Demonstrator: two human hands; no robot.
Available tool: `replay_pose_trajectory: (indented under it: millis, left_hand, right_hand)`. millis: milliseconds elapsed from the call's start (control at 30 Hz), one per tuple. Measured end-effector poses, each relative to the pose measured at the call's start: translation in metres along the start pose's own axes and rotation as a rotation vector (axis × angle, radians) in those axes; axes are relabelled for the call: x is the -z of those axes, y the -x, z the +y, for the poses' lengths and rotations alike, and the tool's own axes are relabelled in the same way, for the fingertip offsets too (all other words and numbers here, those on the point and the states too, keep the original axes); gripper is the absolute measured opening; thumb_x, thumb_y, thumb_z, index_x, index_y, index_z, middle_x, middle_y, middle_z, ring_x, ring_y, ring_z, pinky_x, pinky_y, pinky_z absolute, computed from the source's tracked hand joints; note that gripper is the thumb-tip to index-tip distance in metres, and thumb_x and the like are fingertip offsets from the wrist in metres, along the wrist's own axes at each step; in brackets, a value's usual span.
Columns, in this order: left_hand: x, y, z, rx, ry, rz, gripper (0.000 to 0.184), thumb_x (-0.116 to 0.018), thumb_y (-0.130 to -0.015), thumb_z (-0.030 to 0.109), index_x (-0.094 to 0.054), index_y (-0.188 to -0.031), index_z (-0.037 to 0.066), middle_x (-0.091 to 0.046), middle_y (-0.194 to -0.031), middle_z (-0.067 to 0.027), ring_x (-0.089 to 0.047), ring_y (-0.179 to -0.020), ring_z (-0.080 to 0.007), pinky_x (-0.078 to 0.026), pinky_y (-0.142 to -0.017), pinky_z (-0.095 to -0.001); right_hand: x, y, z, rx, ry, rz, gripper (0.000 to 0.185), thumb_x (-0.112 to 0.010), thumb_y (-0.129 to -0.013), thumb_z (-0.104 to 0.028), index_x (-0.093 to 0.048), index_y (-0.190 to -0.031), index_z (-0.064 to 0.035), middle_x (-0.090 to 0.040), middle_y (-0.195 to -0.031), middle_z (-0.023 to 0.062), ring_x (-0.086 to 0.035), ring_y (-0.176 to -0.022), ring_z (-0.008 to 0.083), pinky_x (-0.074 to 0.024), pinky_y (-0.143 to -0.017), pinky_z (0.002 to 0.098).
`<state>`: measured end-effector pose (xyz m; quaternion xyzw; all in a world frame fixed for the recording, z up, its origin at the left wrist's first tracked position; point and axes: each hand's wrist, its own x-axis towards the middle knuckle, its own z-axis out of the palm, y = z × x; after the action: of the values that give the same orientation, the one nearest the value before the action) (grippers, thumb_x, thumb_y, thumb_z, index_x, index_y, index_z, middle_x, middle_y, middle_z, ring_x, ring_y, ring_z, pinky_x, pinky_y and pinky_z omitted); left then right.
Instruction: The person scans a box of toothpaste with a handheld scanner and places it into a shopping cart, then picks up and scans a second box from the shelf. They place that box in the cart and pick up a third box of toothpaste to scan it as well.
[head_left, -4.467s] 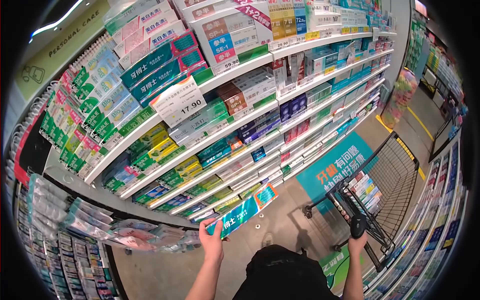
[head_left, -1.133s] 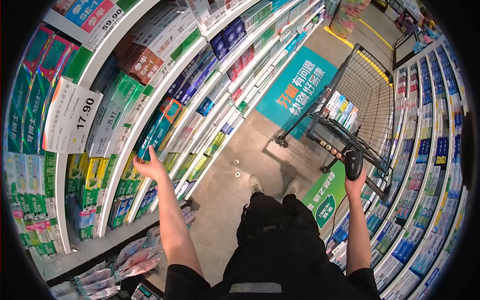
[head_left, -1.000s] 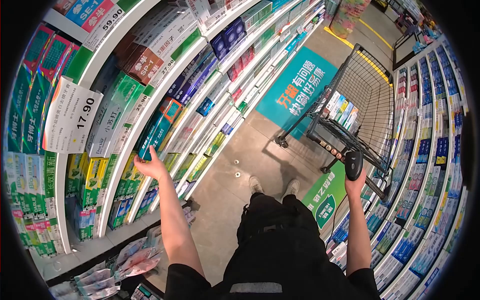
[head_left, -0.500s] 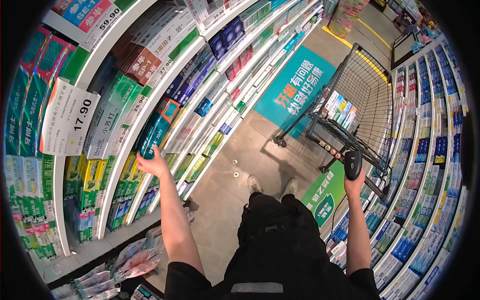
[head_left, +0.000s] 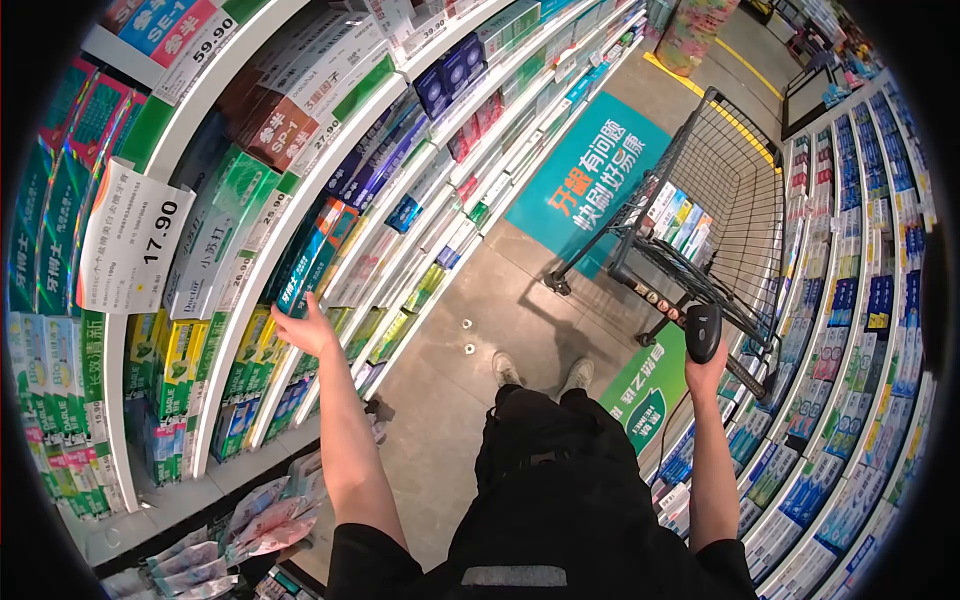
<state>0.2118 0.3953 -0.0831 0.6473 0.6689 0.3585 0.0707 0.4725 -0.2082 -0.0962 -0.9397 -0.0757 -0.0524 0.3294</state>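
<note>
At the left shelf, my left hand (head_left: pixel 307 328) has its fingers on the near end of a teal toothpaste box (head_left: pixel 305 262), which lies on a lower shelf level among other boxes. Green-and-white boxes (head_left: pixel 222 232) and a 17.90 price card (head_left: pixel 136 238) are just left of it. Yellow boxes (head_left: pixel 187 352) sit below and to the left. On the right, my right hand (head_left: pixel 706 374) is wrapped round a black handheld scanner (head_left: pixel 703 334), whose cable hangs down past the wrist. The scanner is in front of the cart's handle end.
A black wire shopping cart (head_left: pixel 735 150) stands ahead on the right, with several boxes (head_left: pixel 680 222) in it. Curved shelves (head_left: pixel 825 400) line the right side. A teal floor sign (head_left: pixel 590 180) and a green one (head_left: pixel 645 395) lie on the floor. Bagged goods (head_left: pixel 270 520) hang at lower left.
The teal box went from being held over the floor to the left shelf, with my left hand at its end. Lately the hand shifted only slightly. My right hand still holds the scanner.
</note>
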Motion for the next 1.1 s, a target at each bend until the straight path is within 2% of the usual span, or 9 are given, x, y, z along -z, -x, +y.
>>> replay_pose_trajectory:
  millis: [233,333,533,567,667,767,967,1000,1100]
  left_hand:
    - [0.018,0.004,0.028,0.165,-0.096,-0.121,0.078,-0.071,-0.079,0.043,-0.036,-0.141,0.013,-0.046,-0.121,-0.0229,-0.05,-0.109,-0.0395,-0.042,-0.09,-0.0479]
    - [0.02,0.003,0.025,0.145,-0.147,-0.162,0.08,-0.068,-0.082,0.044,-0.029,-0.145,0.013,-0.042,-0.123,-0.02,-0.051,-0.107,-0.037,-0.043,-0.086,-0.0462]
    - [0.034,0.028,0.028,0.047,-0.177,-0.182,0.089,-0.068,-0.084,0.038,-0.014,-0.15,0.011,-0.035,-0.131,-0.0222,-0.051,-0.106,-0.0381,-0.044,-0.086,-0.0445]
    - [0.031,0.031,0.021,-0.043,-0.217,-0.124,0.083,-0.068,-0.084,0.031,-0.02,-0.147,0.006,-0.037,-0.132,-0.0229,-0.05,-0.11,-0.0387,-0.043,-0.089,-0.0444]
    - [0.026,0.03,0.008,-0.548,-0.205,-0.139,0.073,-0.068,-0.083,0.024,-0.029,-0.142,0.002,-0.04,-0.133,-0.0233,-0.045,-0.118,-0.038,-0.04,-0.096,-0.0448]
    - [0.028,0.024,0.036,-0.769,-0.243,-0.077,0.064,-0.067,-0.082,0.017,-0.038,-0.136,0.002,-0.044,-0.132,-0.0206,-0.042,-0.123,-0.0344,-0.035,-0.103,-0.046]
    - [-0.007,-0.022,0.023,-0.757,-0.489,-0.139,0.061,-0.062,-0.083,0.014,-0.037,-0.138,0.008,-0.044,-0.136,-0.0132,-0.042,-0.126,-0.0281,-0.032,-0.104,-0.0486]
    - [-0.012,-0.025,0.017,-0.754,-0.519,-0.16,0.062,-0.062,-0.083,0.015,-0.037,-0.139,0.009,-0.044,-0.136,-0.0128,-0.042,-0.126,-0.0279,-0.032,-0.103,-0.0494]
    - [-0.013,-0.027,0.014,-0.731,-0.52,-0.196,0.059,-0.06,-0.085,0.012,-0.037,-0.139,0.01,-0.044,-0.136,-0.0116,-0.042,-0.126,-0.0274,-0.032,-0.102,-0.0506]
  right_hand:
    - [0.003,0.0,-0.009,0.026,0.017,0.021,0.037,-0.067,-0.066,0.0,-0.056,-0.101,-0.0033,-0.057,-0.096,0.0181,-0.051,-0.097,0.0392,-0.0395,-0.089,0.0448]
    - [0.002,-0.001,-0.005,0.021,0.025,0.01,0.038,-0.067,-0.066,-0.001,-0.056,-0.102,-0.0035,-0.058,-0.098,0.0183,-0.051,-0.099,0.0396,-0.0395,-0.09,0.0452]
    - [0.003,0.0,-0.009,0.01,0.059,0.024,0.039,-0.066,-0.067,-0.001,-0.056,-0.104,-0.0038,-0.058,-0.1,0.0185,-0.051,-0.1,0.04,-0.0394,-0.091,0.0457]
    - [0.003,0.001,-0.01,-0.001,0.054,0.024,0.039,-0.066,-0.067,-0.001,-0.056,-0.104,-0.0039,-0.058,-0.1,0.0186,-0.051,-0.1,0.04,-0.0394,-0.091,0.0456]
    - [0.003,0.001,-0.012,-0.014,0.032,0.025,0.039,-0.066,-0.066,-0.001,-0.056,-0.104,-0.0042,-0.057,-0.1,0.0188,-0.051,-0.1,0.0402,-0.0396,-0.091,0.0455]
    - [0.001,0.0,-0.004,-0.009,0.007,0.008,0.039,-0.066,-0.066,-0.001,-0.056,-0.104,-0.0042,-0.056,-0.099,0.019,-0.051,-0.1,0.0405,-0.0399,-0.09,0.0452]
    - [0.003,0.003,-0.012,-0.03,0.128,0.048,0.039,-0.066,-0.065,-0.001,-0.056,-0.103,-0.0036,-0.057,-0.102,0.0195,-0.052,-0.096,0.0421,-0.0409,-0.087,0.0461]
    - [0.004,-0.001,-0.008,0.036,0.079,0.01,0.039,-0.066,-0.065,-0.001,-0.056,-0.103,-0.0041,-0.058,-0.102,0.0197,-0.052,-0.097,0.0416,-0.0414,-0.086,0.0464]
    - [0.009,-0.003,-0.039,0.051,0.03,0.066,0.028,-0.065,-0.064,0.001,-0.059,-0.092,-0.0016,-0.06,-0.088,0.0223,-0.055,-0.089,0.0429,-0.0431,-0.079,0.0458]
